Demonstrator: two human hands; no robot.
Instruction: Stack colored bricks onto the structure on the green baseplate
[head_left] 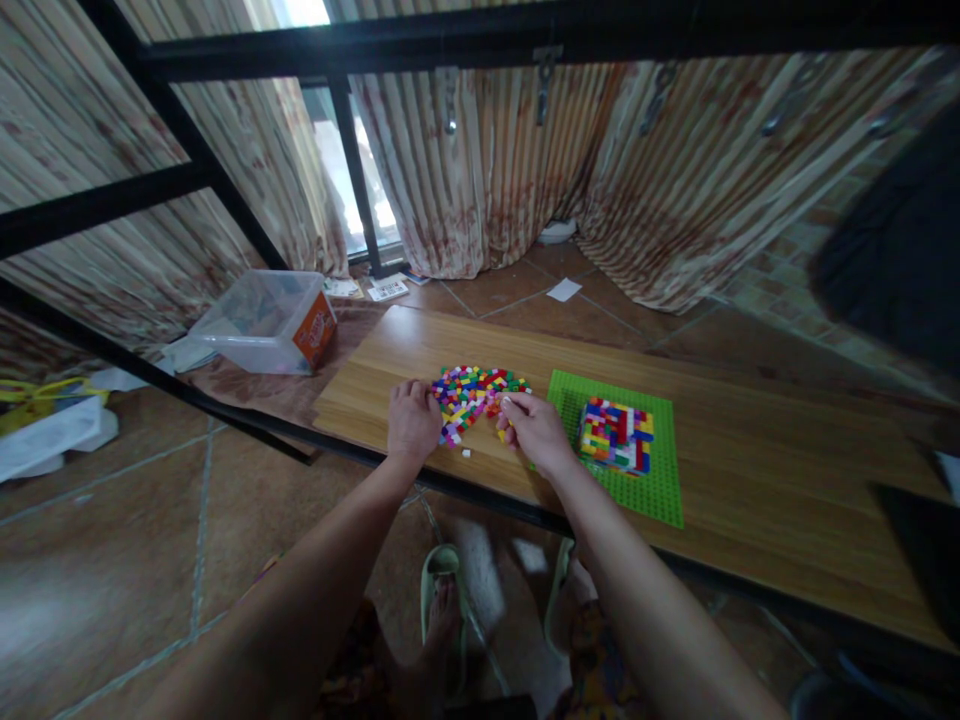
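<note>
A heap of small coloured bricks (474, 388) lies on a low wooden board (750, 440). My left hand (412, 420) rests at the heap's left edge, fingers curled onto the bricks. My right hand (529, 426) is at the heap's right edge, fingertips pinching among the bricks; what it grips is too small to tell. To the right lies a green baseplate (660, 485) with a block of stacked coloured bricks (616, 434) built on it, just beside my right wrist. One loose white brick (466, 454) sits near the board's front edge.
A clear plastic box (264, 320) with an orange label stands on the floor at the left. Black metal frame bars (180, 180) cross overhead and along the left. Curtains hang behind. My sandalled feet (442, 590) are below the board. A dark object (900, 260) looms at the right.
</note>
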